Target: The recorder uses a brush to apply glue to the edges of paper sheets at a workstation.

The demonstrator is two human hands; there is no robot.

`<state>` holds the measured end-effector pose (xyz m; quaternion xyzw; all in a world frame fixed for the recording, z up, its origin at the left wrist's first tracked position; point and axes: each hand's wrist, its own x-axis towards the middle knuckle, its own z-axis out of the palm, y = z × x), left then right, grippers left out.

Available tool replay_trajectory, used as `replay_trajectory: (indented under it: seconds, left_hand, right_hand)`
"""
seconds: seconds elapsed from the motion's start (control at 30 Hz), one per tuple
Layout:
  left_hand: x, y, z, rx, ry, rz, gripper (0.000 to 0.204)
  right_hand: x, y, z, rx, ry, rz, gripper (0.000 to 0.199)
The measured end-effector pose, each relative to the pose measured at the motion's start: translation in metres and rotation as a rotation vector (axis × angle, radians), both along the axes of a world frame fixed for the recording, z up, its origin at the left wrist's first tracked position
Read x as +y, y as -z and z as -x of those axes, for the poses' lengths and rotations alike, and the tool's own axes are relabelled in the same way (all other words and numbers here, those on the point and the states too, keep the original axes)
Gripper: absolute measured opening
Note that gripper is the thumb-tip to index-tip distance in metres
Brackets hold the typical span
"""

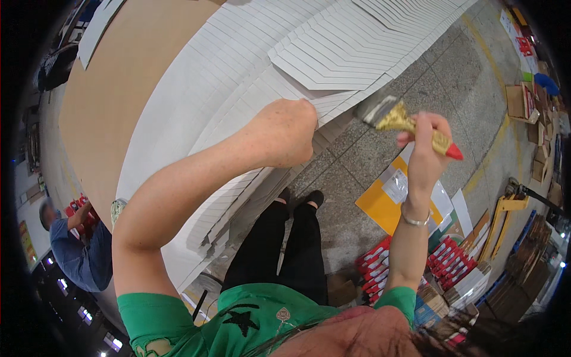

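While the R hand (424,146) grips the brush (395,119), bristles (379,110) aimed up-left, the paper sheets (324,59) lie on that hand's left, w/ the L hand (288,132) nearer, curled at their edge; can't tell if it's pinching any.

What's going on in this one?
A person in a green top is at a tan tabletop spread with fanned, overlapping white sheets. The right hand grips a flat paintbrush with a mottled gold, red-tipped handle, its blurred bristles appearing just past the sheets' edge. The left hand is curled at that edge; its fingertips are hidden. Another person in blue is off to the left.
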<state>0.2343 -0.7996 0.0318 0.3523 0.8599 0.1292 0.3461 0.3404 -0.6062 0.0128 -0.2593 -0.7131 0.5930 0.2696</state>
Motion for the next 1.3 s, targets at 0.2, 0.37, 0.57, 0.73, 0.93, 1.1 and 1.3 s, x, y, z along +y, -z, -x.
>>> replay_trajectory:
  seconds: [0.2,0.37,0.57,0.73,0.93,1.1,1.3]
  left_hand:
    - [0.002,-0.003,0.001,0.009,0.026,-0.009,0.014]
    - [0.005,-0.010,0.002,-0.068,0.044,0.064,0.023]
    - [0.005,-0.008,0.000,-0.088,0.042,0.107,0.023]
    - [0.006,-0.009,-0.001,-0.067,0.041,0.082,0.023]
    - [0.006,-0.006,0.000,-0.057,0.042,0.076,0.023]
    - [-0.001,0.007,0.000,0.096,0.041,-0.036,0.016]
    - [0.004,-0.001,-0.001,-0.005,0.032,0.031,0.016]
  right_hand:
    - [-0.020,-0.003,-0.008,0.018,0.015,-0.027,0.015]
    - [-0.022,-0.003,-0.013,0.024,-0.041,0.036,0.009]
    - [-0.034,-0.006,-0.030,0.017,-0.112,0.068,0.009]
    - [-0.032,-0.005,-0.014,-0.057,-0.064,-0.001,0.009]
    - [-0.044,-0.011,-0.019,-0.011,-0.057,-0.040,0.009]
    - [-0.064,0.006,-0.063,-0.077,-0.279,-0.216,0.005]
    - [-0.069,0.008,-0.060,-0.083,-0.193,-0.085,0.008]
